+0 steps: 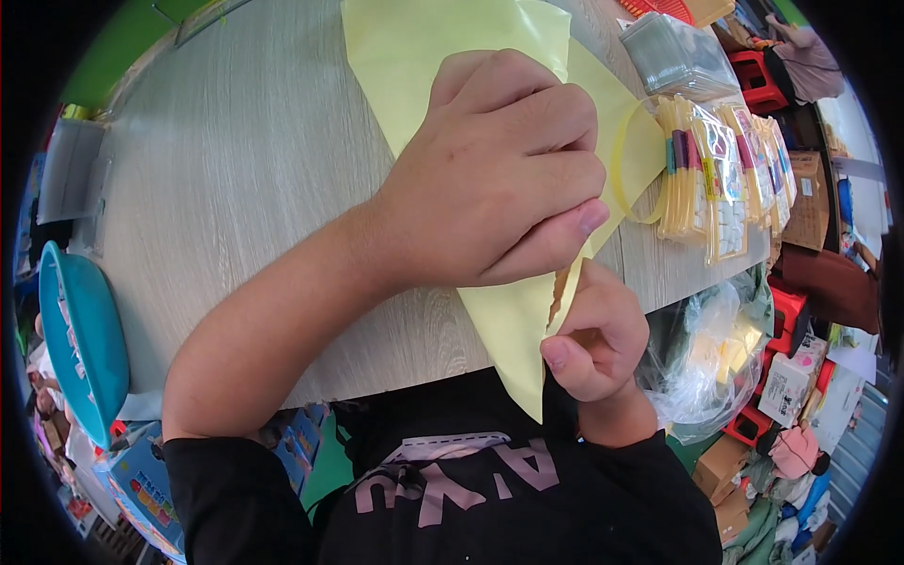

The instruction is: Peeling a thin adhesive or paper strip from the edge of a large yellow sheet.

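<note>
A pale yellow sheet, like glossy paper, lies across the table and hangs past its near edge, ending in a point close to my black shirt. My left hand is closed over the middle of the sheet, thumb pressed along its right side. Just below it, my right hand pinches the sheet's edge, where a ragged brownish tear shows. A narrow yellow strip curls in a loop to the right of my left hand. Where that strip joins the sheet is hidden behind my fingers.
On the wood-grain table, stacked yellow-edged packets stand at right, with clear plastic sleeves behind them. A teal basin is at the left edge. A clear plastic bag hangs by the right edge, near red stools.
</note>
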Motion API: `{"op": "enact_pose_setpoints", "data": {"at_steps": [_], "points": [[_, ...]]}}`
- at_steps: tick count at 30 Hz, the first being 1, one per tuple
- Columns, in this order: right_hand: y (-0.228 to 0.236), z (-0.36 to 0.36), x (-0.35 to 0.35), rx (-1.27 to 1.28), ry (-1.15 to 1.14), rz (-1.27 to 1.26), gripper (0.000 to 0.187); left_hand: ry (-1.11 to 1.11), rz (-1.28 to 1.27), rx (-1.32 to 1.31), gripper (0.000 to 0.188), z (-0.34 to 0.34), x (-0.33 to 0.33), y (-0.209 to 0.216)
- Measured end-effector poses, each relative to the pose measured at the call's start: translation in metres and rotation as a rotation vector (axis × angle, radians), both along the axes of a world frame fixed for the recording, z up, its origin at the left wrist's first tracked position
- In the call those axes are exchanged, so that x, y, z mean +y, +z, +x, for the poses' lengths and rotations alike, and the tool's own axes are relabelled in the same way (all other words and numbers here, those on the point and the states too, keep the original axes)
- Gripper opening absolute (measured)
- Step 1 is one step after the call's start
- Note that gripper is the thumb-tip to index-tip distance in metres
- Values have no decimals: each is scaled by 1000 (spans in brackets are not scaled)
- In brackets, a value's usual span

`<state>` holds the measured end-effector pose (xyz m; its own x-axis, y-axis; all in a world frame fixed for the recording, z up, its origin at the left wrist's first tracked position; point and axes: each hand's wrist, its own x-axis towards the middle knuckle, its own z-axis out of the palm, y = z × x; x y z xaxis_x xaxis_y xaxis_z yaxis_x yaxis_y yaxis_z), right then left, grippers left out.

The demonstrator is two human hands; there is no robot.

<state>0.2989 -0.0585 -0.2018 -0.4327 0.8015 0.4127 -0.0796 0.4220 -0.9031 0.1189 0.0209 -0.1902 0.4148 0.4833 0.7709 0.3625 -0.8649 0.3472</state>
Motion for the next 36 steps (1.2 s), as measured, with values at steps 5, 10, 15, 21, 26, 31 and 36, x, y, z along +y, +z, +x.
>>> {"op": "enact_pose_setpoints", "data": {"at_steps": [5, 10, 15, 21, 26, 31, 36], "points": [[1, -1, 0, -48, -60, 197, 12, 3, 20, -11, 18, 1, 1, -1], [1, -1, -1, -17, -75, 145, 12, 1, -8, -6, 16, -2, 1, 1], [5, 4, 2, -133, 52, -15, 12, 3, -18, 0, 16, -3, 2, 2], [4, 2, 4, -23, 158, -52, 10, 3, -24, 4, 16, -2, 1, 2], [9, 1, 3, -69, 180, -207, 11, 5, -6, 7, 16, -2, 1, 0], [16, 0, 2, -119, 162, -312, 11, -3, 13, 10, 16, -1, 3, -2], [7, 5, 6, -54, 184, -118, 11, -4, 0, 26, 16, -2, 2, 2]]}}
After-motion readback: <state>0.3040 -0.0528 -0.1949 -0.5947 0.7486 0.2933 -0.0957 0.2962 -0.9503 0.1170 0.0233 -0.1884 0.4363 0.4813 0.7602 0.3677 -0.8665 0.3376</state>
